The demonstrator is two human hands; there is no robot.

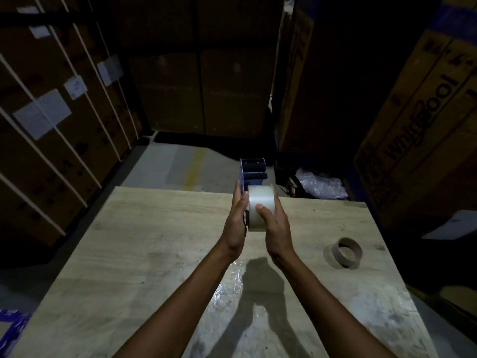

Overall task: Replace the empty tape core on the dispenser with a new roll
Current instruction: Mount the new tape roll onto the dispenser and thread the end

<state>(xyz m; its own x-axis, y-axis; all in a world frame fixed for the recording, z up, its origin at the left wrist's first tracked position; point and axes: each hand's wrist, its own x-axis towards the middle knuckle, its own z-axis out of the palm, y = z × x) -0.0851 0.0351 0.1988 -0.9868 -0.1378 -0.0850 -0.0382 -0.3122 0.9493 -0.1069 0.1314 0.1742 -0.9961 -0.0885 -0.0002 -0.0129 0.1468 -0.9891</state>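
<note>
Right now you hold the blue tape dispenser (251, 174) and the new clear tape roll (260, 208) up above the far part of the wooden table (129, 241), both lifted off its surface. Your left hand (238, 223) lies flat against the dispenser's blue side plate, fingers stretched upward along it, gripping the frame. Your right hand (275, 226) wraps the roll from the right, thumb pressed on its curved face and fingers behind it. The roll sits against the dispenser's lower part, below the black rollers at the front end; in this dim light you cannot tell whether it is fully seated on the hub. The empty cardboard core (344, 251) lies on the table well to your right, near the right edge, tilted on its side. Stacked cardboard cartons (64, 112) with white straps and labels stand around the table.
</note>
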